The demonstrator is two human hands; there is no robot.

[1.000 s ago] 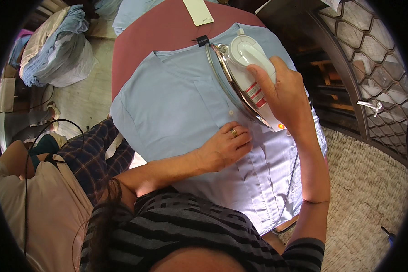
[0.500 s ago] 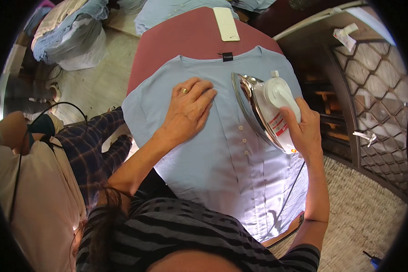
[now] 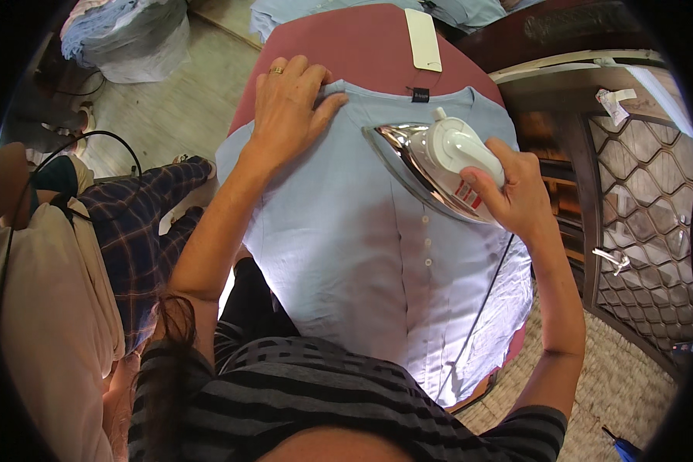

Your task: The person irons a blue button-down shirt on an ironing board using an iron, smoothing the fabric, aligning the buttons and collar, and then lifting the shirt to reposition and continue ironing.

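Observation:
A light blue buttoned shirt (image 3: pixel 339 231) lies spread over a dark red ironing board (image 3: pixel 346 42). My right hand (image 3: pixel 516 189) is wrapped round the handle of a white and chrome iron (image 3: pixel 450 154). The iron sits on the upper right part of the shirt, its tip turned toward the collar and the left. Flat at the shirt's left shoulder edge rests my left hand (image 3: pixel 292 108), with fingers stretched onto the red cover and the thumb apart. A dark neck label (image 3: pixel 420 95) shows at the collar, and a pale hang tag (image 3: pixel 423 40) lies beyond it.
The iron's dark cord (image 3: pixel 481 312) runs down over the shirt. A person in checked trousers (image 3: pixel 123 231) is close on the left. A wrapped pile of clothes (image 3: pixel 135 38) stands at the far left. To the right is a dark lattice door (image 3: pixel 647 208) with keys (image 3: pixel 612 258).
My left hand has moved up and left from the shirt's chest to the shoulder edge. The iron has shifted slightly left and its tip has turned further left. The view has shifted a little.

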